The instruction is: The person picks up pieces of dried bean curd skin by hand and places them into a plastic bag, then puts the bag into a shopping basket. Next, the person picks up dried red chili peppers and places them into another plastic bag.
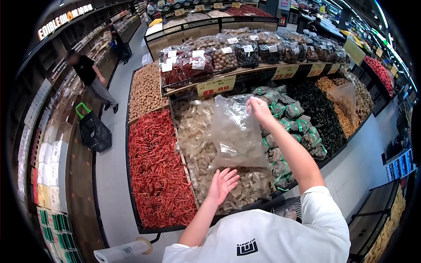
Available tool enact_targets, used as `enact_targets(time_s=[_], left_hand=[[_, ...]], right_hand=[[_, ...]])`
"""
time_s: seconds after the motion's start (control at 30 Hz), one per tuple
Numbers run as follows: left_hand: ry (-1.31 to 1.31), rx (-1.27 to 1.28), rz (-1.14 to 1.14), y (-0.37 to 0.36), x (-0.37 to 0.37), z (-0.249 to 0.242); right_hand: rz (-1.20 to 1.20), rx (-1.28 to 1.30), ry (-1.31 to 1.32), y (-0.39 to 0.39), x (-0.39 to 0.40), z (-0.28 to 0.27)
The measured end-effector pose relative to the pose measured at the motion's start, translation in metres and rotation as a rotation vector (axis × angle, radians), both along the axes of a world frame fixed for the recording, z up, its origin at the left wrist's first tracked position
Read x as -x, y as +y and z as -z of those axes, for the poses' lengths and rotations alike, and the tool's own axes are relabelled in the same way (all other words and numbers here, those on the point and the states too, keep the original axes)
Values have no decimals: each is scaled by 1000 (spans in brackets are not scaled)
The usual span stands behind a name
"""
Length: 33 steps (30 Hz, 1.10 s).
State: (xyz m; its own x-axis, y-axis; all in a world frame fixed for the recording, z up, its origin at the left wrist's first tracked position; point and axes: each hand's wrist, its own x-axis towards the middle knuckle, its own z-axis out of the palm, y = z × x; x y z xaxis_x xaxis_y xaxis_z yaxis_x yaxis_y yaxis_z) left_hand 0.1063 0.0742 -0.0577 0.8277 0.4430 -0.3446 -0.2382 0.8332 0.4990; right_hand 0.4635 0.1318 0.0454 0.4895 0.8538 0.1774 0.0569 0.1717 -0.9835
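My right hand is closed on the upper right corner of a clear plastic bag, which hangs spread over the middle bin. The bag looks flat, with no clear contents. Just below its lower edge my left hand is open, fingers spread and palm up, holding nothing. Beneath both hands lie pale, translucent dried pieces. To the left is a bin of dried red chilies, and to the right are grey bundles tied with green bands.
Behind stand packed bags on a raised shelf with a price sign. A plastic bag roll is at lower left. In the left aisle are a person and a black basket. Black dried goods lie farther right.
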Motion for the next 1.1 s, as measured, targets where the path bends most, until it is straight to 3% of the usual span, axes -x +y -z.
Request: enact_targets(time_s=[0.07,0.13,0.17,0.2,0.27,0.33,0.37,0.47,0.53,0.6,0.67,0.77,0.87,0.97,1.03,1.1], left_hand=[[120,-84,81,3,3,-7],[411,-749,-41,-2,-5,-26],[372,-927,-135,-5,-9,-33],[372,-927,-126,-4,-15,-51],[479,-1909,-289,2,-30,-85],[571,-1979,-179,5,-41,-76],[671,-2041,-75,6,-46,-70],[637,-1983,-67,9,-46,-59],[603,-1949,-67,8,-41,-60],[560,-1940,-90,6,-34,-60],[539,-1940,-140,0,-26,-60],[420,-1877,-318,-13,-9,-63],[328,-1637,-241,-41,15,-54],[210,-1476,-149,-77,25,-39],[111,-1387,61,-97,30,-28],[79,-1335,159,-112,36,-20]], right_hand=[[169,22,-19,-3,-9,12],[232,100,22,-9,-7,10],[271,62,-15,-9,-8,13],[311,25,-54,-9,-11,18],[303,73,-48,-15,-15,25],[576,-8,-264,-25,2,19],[604,18,-267,-44,21,3],[680,-30,-679,-99,76,-1],[526,-55,-861,-131,118,-1],[171,115,-1086,-146,128,15],[139,146,-1142,-152,135,21],[198,122,-1087,-171,135,9],[253,81,-994,-209,144,2],[362,98,-970,-275,150,39],[528,143,-865,-336,159,92],[707,408,-672,-396,189,132]])
